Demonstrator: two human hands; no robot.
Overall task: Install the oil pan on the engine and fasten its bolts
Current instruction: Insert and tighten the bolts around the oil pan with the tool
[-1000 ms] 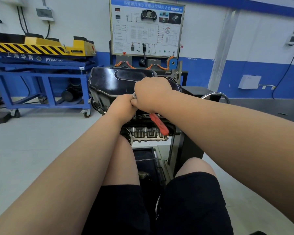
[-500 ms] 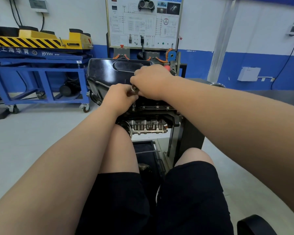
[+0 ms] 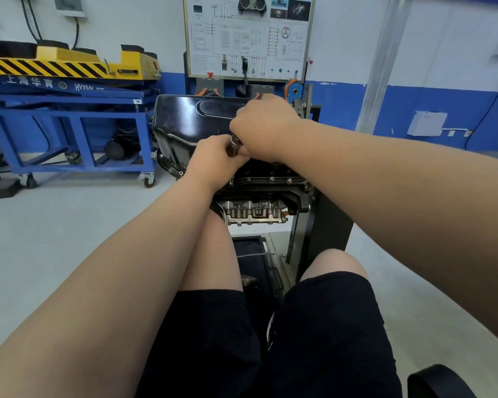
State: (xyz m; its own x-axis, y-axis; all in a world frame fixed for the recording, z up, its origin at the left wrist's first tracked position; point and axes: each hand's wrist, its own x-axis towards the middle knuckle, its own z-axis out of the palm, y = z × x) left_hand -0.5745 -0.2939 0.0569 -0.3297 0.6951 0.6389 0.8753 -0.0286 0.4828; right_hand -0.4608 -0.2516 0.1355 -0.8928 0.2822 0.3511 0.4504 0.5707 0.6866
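Past the black shorts [image 3: 328, 326], both hands meet at the near edge of the black oil pan [image 3: 190, 122]. The left hand [image 3: 213, 159] curls round the metal tool [image 3: 235, 145], and the right hand [image 3: 262, 130] clenches its other end. The pan sits atop the engine [image 3: 256, 209], with bolts [image 3: 271, 178] along its flange. Behind stand a blue cart [image 3: 69, 116] and a wiring board [image 3: 247, 38].

oil pan [image 3: 184, 122] on engine [image 3: 259, 196] | cart [image 3: 69, 110] left | panel [image 3: 247, 35] behind
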